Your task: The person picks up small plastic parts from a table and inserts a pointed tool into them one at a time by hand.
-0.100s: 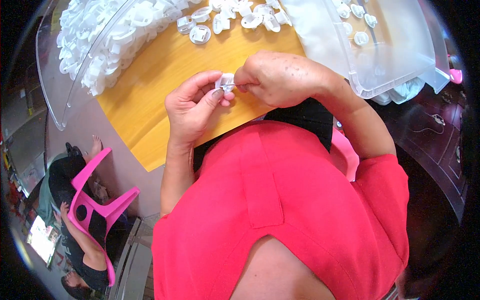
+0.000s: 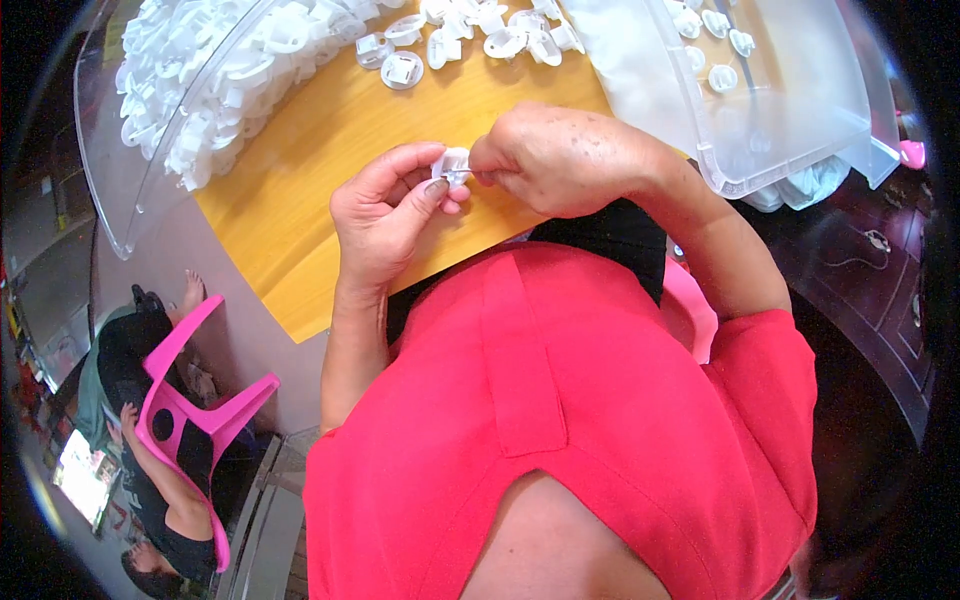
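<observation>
Over the near part of the wooden table, my left hand pinches a small white plastic piece between thumb and fingers. My right hand is closed close beside it, its thumb and forefinger pressed on a thin, dark, pin-like metal piece that reaches to the white piece. What kind of metal piece this is, and its other end, stay hidden in my fingers. Several similar white plastic pieces with round bases lie on the table beyond my hands.
A clear plastic bin at the left holds a heap of white pieces. Another clear bin at the right has a few. Under my hands is the wooden tabletop. A person sits on a pink chair at the lower left.
</observation>
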The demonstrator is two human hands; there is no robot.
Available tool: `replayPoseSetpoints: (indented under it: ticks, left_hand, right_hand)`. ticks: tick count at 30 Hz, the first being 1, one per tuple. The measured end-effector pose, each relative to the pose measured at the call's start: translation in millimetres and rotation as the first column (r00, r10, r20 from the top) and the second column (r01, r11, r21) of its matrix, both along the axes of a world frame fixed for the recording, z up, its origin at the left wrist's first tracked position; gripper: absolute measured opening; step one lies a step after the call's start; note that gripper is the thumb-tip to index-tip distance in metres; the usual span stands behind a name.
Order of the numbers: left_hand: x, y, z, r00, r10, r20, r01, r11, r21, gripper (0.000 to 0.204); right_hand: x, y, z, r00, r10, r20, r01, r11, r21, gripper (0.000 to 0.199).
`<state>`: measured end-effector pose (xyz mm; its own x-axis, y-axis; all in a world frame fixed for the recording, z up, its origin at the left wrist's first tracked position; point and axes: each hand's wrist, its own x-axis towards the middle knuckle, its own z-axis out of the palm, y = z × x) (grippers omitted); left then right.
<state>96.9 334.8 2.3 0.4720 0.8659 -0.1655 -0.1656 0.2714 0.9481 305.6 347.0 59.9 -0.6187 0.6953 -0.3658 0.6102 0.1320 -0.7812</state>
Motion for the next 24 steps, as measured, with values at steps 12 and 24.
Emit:
replayPoseSetpoints:
  ticks: [12, 24]
  left_hand:
    - [-4, 6, -1, 0.966, 0.045, 0.255, -0.018, 0.994, -0.108, 0.028]
    - [-27, 24, 71, 0.934, 0.333, 0.131, -0.340, 0.711, 0.616, 0.034]
  right_hand:
    - [-5, -24, 17, 0.970, -0.231, 0.081, 0.197, 0.933, 0.301, 0.008]
    - [-4, -49, 16, 0.888, -0.420, -0.187, 0.458, 0.846, 0.274, 0.013]
